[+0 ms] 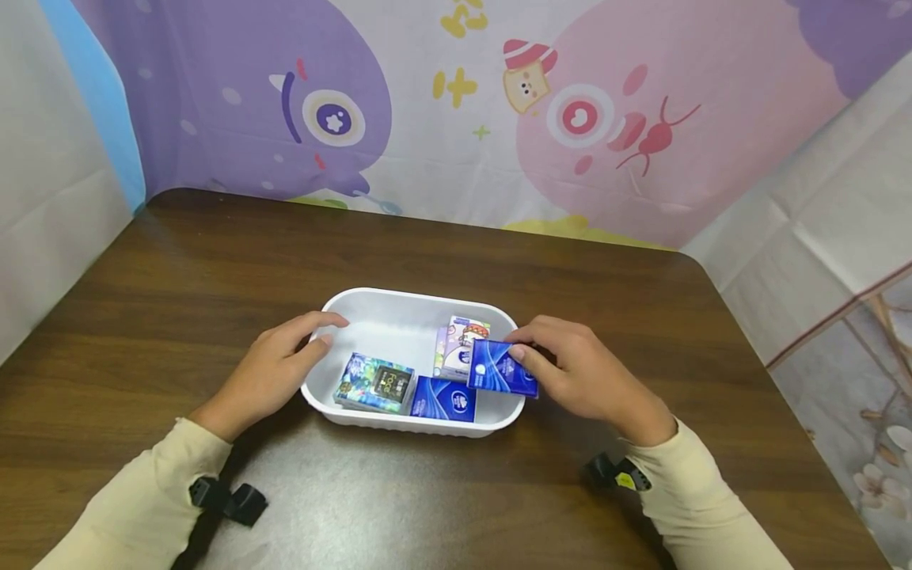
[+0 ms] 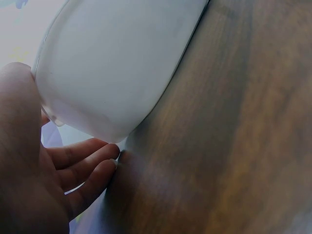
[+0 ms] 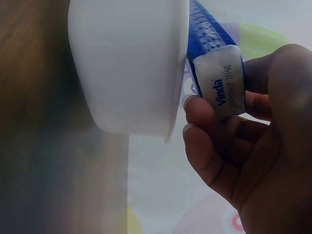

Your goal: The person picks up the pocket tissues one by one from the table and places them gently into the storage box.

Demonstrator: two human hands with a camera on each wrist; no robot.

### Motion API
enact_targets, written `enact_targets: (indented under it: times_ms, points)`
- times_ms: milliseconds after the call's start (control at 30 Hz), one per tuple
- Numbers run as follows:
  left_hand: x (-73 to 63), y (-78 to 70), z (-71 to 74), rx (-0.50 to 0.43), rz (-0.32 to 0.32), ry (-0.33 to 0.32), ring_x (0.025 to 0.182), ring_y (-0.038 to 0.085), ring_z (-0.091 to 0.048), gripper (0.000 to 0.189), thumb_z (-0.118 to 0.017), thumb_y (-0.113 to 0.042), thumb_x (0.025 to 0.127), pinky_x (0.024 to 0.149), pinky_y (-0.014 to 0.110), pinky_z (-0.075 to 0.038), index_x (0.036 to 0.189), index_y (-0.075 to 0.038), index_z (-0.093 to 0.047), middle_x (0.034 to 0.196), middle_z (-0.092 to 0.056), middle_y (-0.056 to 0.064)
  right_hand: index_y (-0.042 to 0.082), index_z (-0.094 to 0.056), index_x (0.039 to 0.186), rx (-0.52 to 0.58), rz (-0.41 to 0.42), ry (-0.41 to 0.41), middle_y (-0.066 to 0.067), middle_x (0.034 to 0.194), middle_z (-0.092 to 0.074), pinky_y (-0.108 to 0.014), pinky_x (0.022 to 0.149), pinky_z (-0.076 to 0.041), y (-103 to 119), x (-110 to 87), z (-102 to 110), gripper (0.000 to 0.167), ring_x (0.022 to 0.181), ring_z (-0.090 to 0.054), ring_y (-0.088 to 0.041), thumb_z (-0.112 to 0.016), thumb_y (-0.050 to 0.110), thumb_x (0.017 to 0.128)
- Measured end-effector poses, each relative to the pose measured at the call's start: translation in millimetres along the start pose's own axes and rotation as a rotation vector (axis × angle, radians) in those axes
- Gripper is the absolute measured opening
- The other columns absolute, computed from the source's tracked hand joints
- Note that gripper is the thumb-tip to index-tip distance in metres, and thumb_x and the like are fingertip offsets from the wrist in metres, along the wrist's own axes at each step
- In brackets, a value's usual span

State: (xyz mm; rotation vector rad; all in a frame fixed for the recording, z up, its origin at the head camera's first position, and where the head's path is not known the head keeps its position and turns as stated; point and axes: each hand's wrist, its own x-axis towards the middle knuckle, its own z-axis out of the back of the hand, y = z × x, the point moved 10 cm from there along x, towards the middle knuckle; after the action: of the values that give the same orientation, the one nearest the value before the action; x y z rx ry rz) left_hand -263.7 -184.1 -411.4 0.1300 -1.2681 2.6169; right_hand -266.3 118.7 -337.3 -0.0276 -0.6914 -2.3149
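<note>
A white oval plastic tub [image 1: 366,421] sits on the table before me. My left hand [image 1: 274,372] holds its left end, thumb and forefinger over the rim; in the left wrist view other fingers [image 2: 90,180] lie at the outer wall. At the right rim, my right hand [image 1: 580,372] pinches a blue tissue pack [image 1: 502,368] by its right end. Its white end face [image 3: 220,83] reads Vinda in the right wrist view. Inside the tub lie another blue tissue pack [image 1: 443,400], a green-and-blue patterned tissue pack [image 1: 359,380] and a pale cartoon-print tissue pack [image 1: 456,336], partly hidden.
The tub stands on a dark brown wooden table [image 1: 235,261]. A cartoon-print cloth [image 1: 442,150] hangs behind the far edge, and a flowered cloth [image 1: 869,443] is at the right. Black wrist straps [image 1: 228,500] sit on both sleeves.
</note>
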Motion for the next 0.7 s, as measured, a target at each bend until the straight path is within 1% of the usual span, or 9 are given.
enact_targets:
  times_ms: [167, 267, 367, 500, 700]
  points:
    - [0.7, 0.4, 0.0, -0.001, -0.002, -0.002, 0.13, 0.03, -0.051, 0.028, -0.051, -0.026, 0.105, 0.105, 0.056, -0.038, 0.129, -0.018, -0.065, 0.136, -0.06, 0.008, 0.017, -0.072, 0.116, 0.006, 0.027, -0.022, 0.012, 0.105, -0.067, -0.03, 0.076, -0.053, 5, 1.0, -3, 0.02, 0.088, -0.058, -0.007, -0.062, 0.026, 0.101]
    - [1.7, -0.4, 0.2, 0.001, -0.006, -0.006, 0.13, 0.03, -0.052, 0.028, -0.051, -0.025, 0.105, 0.105, 0.055, -0.038, 0.128, -0.018, -0.065, 0.136, -0.061, 0.007, 0.017, -0.073, 0.114, -0.002, 0.037, -0.042, 0.012, 0.103, -0.067, -0.032, 0.074, -0.053, 7, 1.4, -4, 0.019, 0.085, -0.057, -0.007, -0.064, 0.027, 0.1]
    - [2.4, -1.4, 0.2, 0.001, -0.01, -0.007, 0.129, 0.03, -0.052, 0.028, -0.051, -0.026, 0.105, 0.105, 0.055, -0.038, 0.128, -0.018, -0.065, 0.135, -0.061, 0.007, 0.017, -0.074, 0.112, -0.01, 0.03, -0.052, 0.013, 0.097, -0.065, -0.032, 0.068, -0.052, 8, 1.1, -5, 0.017, 0.08, -0.056, -0.008, -0.066, 0.026, 0.099]
    - [1.8, -2.0, 0.1, 0.001, -0.012, -0.003, 0.129, 0.03, -0.052, 0.028, -0.052, -0.026, 0.105, 0.105, 0.056, -0.037, 0.129, -0.018, -0.065, 0.136, -0.061, 0.007, 0.017, -0.074, 0.109, -0.022, 0.013, -0.056, 0.012, 0.09, -0.062, -0.028, 0.061, -0.048, 10, 1.2, -10, 0.016, 0.074, -0.053, -0.008, -0.068, 0.026, 0.097]
    - [0.8, -2.2, 0.5, 0.001, -0.015, -0.003, 0.129, 0.031, -0.052, 0.028, -0.052, -0.025, 0.105, 0.104, 0.056, -0.038, 0.129, -0.018, -0.065, 0.135, -0.061, 0.008, 0.017, -0.075, 0.104, -0.021, -0.002, -0.068, 0.012, 0.084, -0.062, -0.025, 0.057, -0.046, 13, 3.3, -16, 0.013, 0.068, -0.051, -0.007, -0.07, 0.026, 0.095]
